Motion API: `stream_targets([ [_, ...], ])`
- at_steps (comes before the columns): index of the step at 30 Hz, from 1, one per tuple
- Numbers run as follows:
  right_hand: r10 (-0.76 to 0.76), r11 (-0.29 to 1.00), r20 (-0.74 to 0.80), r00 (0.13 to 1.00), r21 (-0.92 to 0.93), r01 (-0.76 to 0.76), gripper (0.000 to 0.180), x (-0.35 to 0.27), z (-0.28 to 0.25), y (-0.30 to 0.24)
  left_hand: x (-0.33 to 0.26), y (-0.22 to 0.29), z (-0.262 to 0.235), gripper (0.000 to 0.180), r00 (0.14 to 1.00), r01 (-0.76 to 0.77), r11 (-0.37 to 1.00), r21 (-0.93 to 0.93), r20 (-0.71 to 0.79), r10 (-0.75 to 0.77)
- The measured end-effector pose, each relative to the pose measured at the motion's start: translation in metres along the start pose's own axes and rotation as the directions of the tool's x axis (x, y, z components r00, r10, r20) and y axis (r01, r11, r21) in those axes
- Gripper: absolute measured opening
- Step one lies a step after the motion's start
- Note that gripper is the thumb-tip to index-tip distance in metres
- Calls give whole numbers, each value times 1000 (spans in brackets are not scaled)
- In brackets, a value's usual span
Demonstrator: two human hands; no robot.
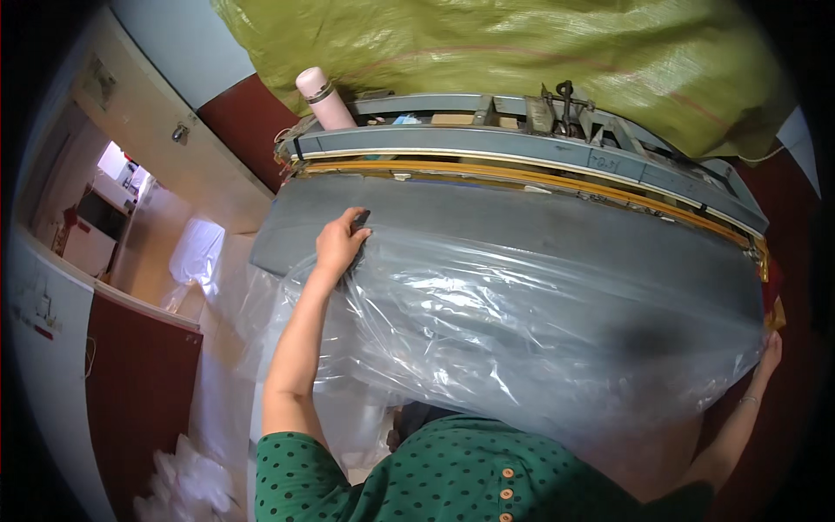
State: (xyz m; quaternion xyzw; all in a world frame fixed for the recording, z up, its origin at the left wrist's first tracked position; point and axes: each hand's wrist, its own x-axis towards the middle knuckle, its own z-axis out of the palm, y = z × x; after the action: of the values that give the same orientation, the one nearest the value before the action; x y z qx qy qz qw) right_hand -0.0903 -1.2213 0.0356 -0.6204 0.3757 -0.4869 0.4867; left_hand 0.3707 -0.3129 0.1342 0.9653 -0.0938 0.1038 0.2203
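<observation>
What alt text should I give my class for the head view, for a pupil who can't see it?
A person's hands are at clear plastic spread over a grey surface: the left hand holds a dark object, and the right hand is at the right end. Beyond are a metal frame and pink flask.

1 left hand [339, 244]; 1 right hand [771, 351]; 1 plastic sheet [487, 317] on 1 bench [435, 207]; 1 pink flask [324, 97]; 3 shirt buttons [507, 472].
</observation>
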Motion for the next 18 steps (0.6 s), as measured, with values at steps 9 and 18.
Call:
stream_targets([
  [9,-78,958,-104,992,-283,46,24,-78,117,-125,8,-32,-6,16,996,-51,998,26,79,49],
  [18,-80,986,-162,984,-156,55,17,-36,140,-120,70,-97,35,16,937,38,824,-566,-266,-227],
])
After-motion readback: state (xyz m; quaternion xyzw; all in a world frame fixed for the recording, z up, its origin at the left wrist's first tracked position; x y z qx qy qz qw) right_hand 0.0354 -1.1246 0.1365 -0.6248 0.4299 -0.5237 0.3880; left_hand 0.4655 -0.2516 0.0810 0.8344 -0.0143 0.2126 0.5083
